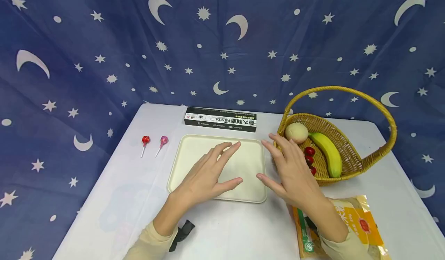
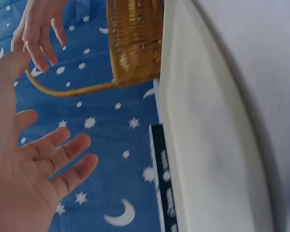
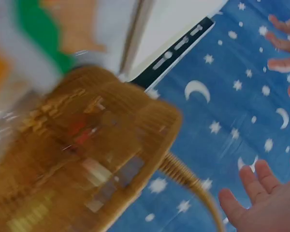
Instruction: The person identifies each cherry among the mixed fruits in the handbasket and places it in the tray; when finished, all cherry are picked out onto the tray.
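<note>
A cream tray [image 1: 194, 163] is seen in the middle of the worktop [image 1: 104, 213]. The left hand [image 1: 208, 175] is held over the tray with its fingers spread and straight, and nothing is held in it. The right hand [image 1: 292, 171] is held at the tray's right edge, also spread flat with nothing in it. Whether the hands touch the tray cannot be told.

Just behind the tray, a long black pasta box [image 1: 220, 119] is laid flat. To the left of the tray, a red lollipop [image 1: 145, 140] and a pink lollipop [image 1: 163, 140] are laid side by side. To the right of the tray, a woven basket [image 1: 351, 155] is stood, and a banana [image 1: 326, 152], a pale round fruit [image 1: 296, 132] and small red fruits [image 1: 309, 155] are kept in it. Near the tray's front right corner, a yellow packet [image 1: 361, 225] is partly covered by the right arm.
</note>
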A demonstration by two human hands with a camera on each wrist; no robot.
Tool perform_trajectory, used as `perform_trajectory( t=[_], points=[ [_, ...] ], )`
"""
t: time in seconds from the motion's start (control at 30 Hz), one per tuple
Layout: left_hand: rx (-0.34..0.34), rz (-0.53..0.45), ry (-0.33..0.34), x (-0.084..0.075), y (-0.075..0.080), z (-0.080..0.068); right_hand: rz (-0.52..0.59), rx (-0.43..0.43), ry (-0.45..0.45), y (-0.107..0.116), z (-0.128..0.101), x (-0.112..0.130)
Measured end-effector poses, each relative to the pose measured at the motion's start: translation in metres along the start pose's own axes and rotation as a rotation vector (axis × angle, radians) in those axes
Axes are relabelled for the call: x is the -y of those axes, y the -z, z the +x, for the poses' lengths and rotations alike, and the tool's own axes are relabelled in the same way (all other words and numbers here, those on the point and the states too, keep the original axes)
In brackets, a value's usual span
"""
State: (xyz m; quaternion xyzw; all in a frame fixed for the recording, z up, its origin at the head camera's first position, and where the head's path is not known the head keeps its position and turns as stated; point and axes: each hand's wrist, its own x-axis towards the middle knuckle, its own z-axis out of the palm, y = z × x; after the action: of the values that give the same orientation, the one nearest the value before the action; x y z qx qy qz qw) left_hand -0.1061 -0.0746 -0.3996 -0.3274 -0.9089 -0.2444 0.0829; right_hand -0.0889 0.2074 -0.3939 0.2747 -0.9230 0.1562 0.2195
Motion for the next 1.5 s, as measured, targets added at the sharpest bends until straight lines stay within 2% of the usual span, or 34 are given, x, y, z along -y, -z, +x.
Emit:
perform_trajectory(
  t=[0.1, 0.23, 0.37, 0.47, 0.73, 0.9, 1.03, 1.23, 1.5],
  points=[
    [0.041, -0.113, -0.007, -0.005, -0.011, 0.007, 0.063, -0.049, -0.107, 0.01, -0.018, -0.013],
    [0.1, -0.205, -0.017, -0.013, -0.023, 0.022, 0.115, -0.106, -0.279, 0.028, -0.043, -0.035],
    [0.137, -0.256, -0.046, -0.021, -0.034, 0.041, 0.132, -0.144, -0.439, 0.046, -0.065, -0.053],
    [0.153, -0.266, -0.073, -0.027, -0.043, 0.055, 0.136, -0.185, -0.509, 0.055, -0.079, -0.065],
    [0.181, -0.265, -0.165, -0.048, -0.069, 0.079, 0.129, -0.252, -0.601, 0.068, -0.116, -0.081],
    [0.138, -0.219, -0.207, -0.058, -0.081, 0.094, 0.122, -0.306, -0.669, 0.074, -0.121, -0.092],
    [0.151, -0.177, -0.23, -0.064, -0.088, 0.108, 0.135, -0.327, -0.721, 0.076, -0.124, -0.102],
    [0.164, -0.154, -0.237, -0.073, -0.097, 0.122, 0.176, -0.275, -0.7, 0.074, -0.129, -0.123],
    [0.182, -0.164, -0.228, -0.08, -0.105, 0.132, 0.158, -0.184, -0.666, 0.07, -0.136, -0.145]
  ],
)
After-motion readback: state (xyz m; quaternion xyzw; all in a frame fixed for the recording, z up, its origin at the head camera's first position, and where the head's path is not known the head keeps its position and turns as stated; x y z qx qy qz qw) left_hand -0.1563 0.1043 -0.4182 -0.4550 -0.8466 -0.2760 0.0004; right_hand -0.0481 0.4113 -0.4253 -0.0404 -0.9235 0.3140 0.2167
